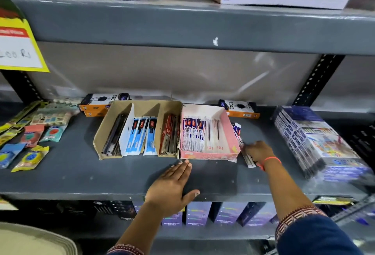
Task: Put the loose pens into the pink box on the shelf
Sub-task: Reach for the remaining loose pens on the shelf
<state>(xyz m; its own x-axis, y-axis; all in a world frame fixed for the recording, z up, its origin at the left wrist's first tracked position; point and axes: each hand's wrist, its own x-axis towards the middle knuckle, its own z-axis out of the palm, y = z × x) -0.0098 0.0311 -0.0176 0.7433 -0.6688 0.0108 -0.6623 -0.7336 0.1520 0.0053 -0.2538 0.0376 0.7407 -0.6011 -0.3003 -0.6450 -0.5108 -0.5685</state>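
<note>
The pink box [233,133] stands open on the grey shelf [81,173], partly filled with wrapped pens lying side by side. Loose wrapped pens [237,131] lie on the shelf just right of the box. My right hand [258,151] rests palm down over the near end of these loose pens, fingers curled on them; one pen end sticks out under my wrist. My left hand [172,185] lies flat on the shelf with fingers spread, fingertips just short of the pink box's front left corner, holding nothing.
A brown cardboard tray [105,131] with black, blue and red pens adjoins the pink box on the left. Two orange-black boxes [95,104] stand behind. A shrink-wrapped blue pack [316,143] lies at right. Small packets [34,133] lie at left. A yellow price sign [18,45] hangs above.
</note>
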